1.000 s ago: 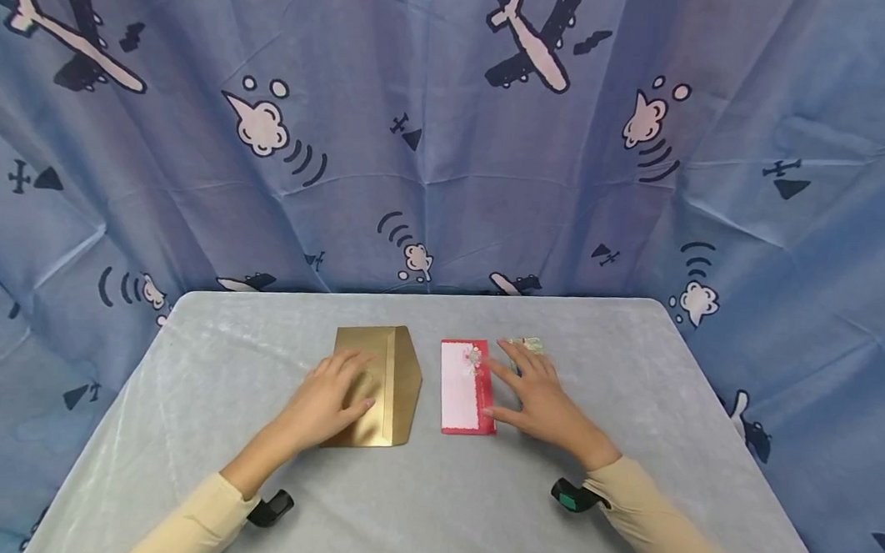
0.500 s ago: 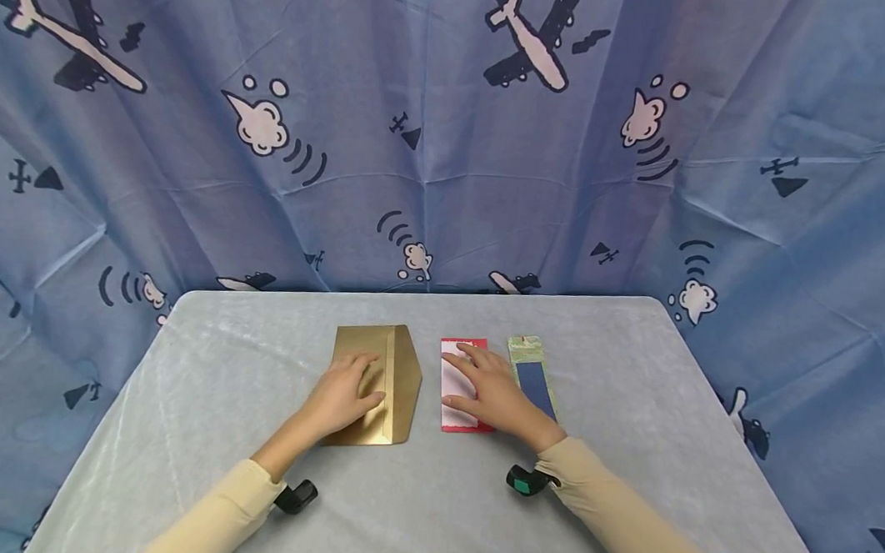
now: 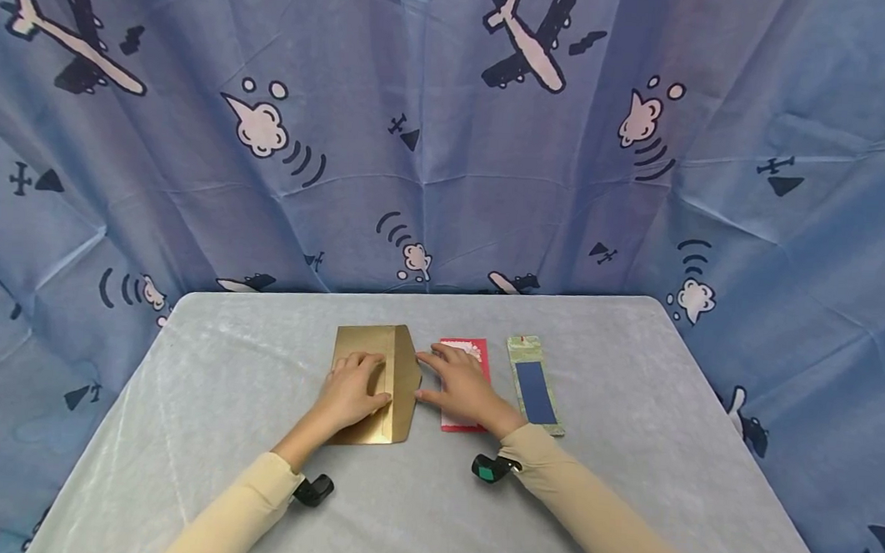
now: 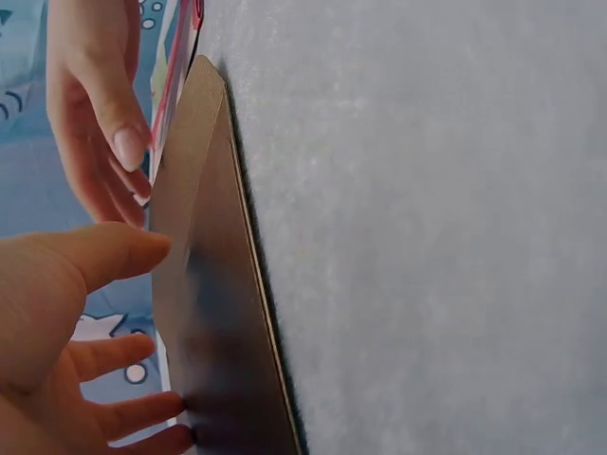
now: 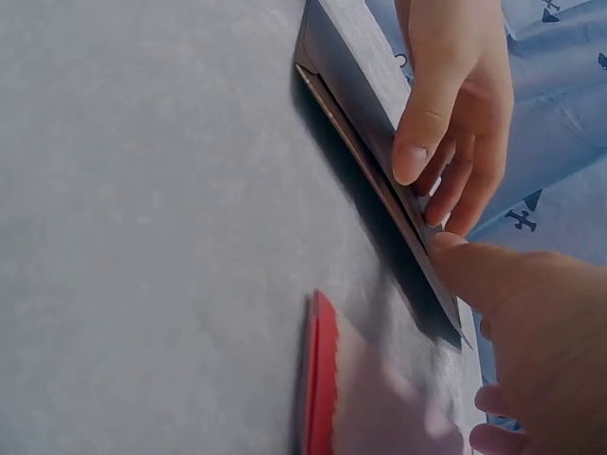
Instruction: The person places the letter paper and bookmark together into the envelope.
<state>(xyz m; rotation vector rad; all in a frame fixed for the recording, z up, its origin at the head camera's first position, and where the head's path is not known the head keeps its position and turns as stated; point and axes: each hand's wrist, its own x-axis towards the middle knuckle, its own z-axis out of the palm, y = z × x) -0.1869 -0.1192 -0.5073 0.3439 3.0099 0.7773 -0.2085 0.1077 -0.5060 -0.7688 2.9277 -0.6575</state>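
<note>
A gold envelope, its pointed flap spread out to the right, lies on the grey table. My left hand is over the envelope's body, fingers relaxed and fingertips close to its surface. My right hand reaches across a red-bordered card with a pale centre, hiding much of it. Its thumb and fingertips are right at the flap's right edge. In the left wrist view the envelope stretches below both hands, thumbs apart from fingers. In the right wrist view the red card lies beneath my right hand.
Right of the card lies a green-patterned strip with a dark blue panel. The table's back edge meets a blue curtain printed with airplanes. Each wrist carries a small black camera.
My right hand has moved left from the green strip, across the red card to the envelope's flap, uncovering the strip. My left hand has shifted slightly right over the envelope.
</note>
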